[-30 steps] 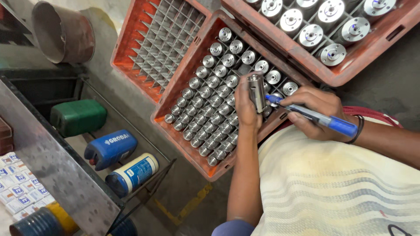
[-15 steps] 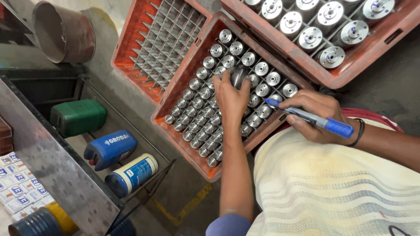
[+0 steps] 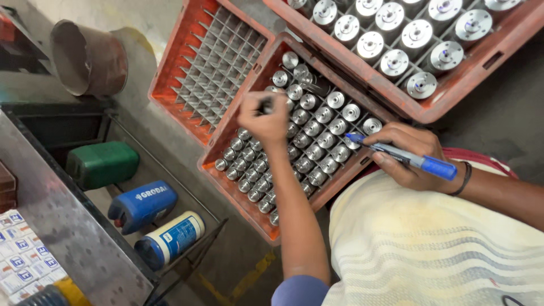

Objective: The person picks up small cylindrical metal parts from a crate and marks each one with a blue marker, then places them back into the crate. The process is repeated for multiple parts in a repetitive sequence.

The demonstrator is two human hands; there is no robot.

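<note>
Over the middle orange crate (image 3: 226,148) of metal cylinders (image 3: 317,139), your left hand (image 3: 265,116) is closed on one dark cylinder (image 3: 264,105). Your right hand (image 3: 409,156) rests on the crate's near rim, fingers clamped on a blue marker (image 3: 403,155).

Quick count: three orange crates (image 3: 238,133), two hands, left (image 3: 266,116) and right (image 3: 405,156), one blue marker (image 3: 405,157), three jugs by the metal bench's (image 3: 56,215) edge, one rusty bucket (image 3: 90,56).
</note>
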